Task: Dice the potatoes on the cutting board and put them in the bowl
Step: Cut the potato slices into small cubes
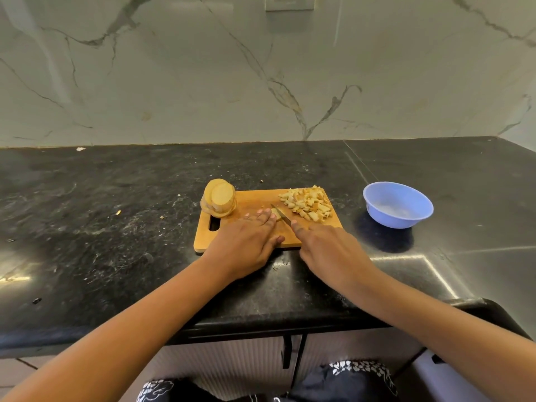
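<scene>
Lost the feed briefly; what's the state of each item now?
Sliced potato stack: undiced, cutting board's left end.
Diced potato pile: on board's right.
Potato piece: pressed by left hand.
Knife: in right hand's grip, against piece.
Blue bowl: upright, empty.

Wooden cutting board, glossy stone counter

Your left hand and right hand are bare, forearms too. Down low you're wearing dark fabric with a white floral print.
</scene>
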The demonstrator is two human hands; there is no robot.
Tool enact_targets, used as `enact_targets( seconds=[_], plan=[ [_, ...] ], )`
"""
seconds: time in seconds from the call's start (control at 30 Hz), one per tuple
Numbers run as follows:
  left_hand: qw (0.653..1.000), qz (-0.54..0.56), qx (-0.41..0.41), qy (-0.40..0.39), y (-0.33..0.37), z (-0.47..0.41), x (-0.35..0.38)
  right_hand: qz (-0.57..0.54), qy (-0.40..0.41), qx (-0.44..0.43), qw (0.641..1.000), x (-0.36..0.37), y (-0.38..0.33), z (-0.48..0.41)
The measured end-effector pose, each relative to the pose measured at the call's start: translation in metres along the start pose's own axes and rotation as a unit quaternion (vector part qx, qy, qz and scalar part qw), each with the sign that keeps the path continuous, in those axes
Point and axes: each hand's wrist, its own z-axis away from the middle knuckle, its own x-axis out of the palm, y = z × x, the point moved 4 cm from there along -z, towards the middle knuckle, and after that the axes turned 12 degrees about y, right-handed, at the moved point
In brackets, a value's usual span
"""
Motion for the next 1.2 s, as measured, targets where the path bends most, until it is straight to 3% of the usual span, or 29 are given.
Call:
enact_targets(
  seconds=[0.37,0.67,1.2],
  plan=[
    [0.997,0.065,-0.025,0.046,-0.004,0.004,-0.004,0.067,-0.002,0.014,0.998,0.003,0.011,-0.007],
    [0.999,0.031,-0.032,0.031,-0.005,0.004,-0.003,-0.063,0.056,0.037,0.996,-0.012,0.017,0.000],
    [1.000,-0.005,-0.011,0.002,-0.001,0.003,-0.005,-0.069,0.034,0.041,0.996,0.001,-0.012,-0.010]
  ],
)
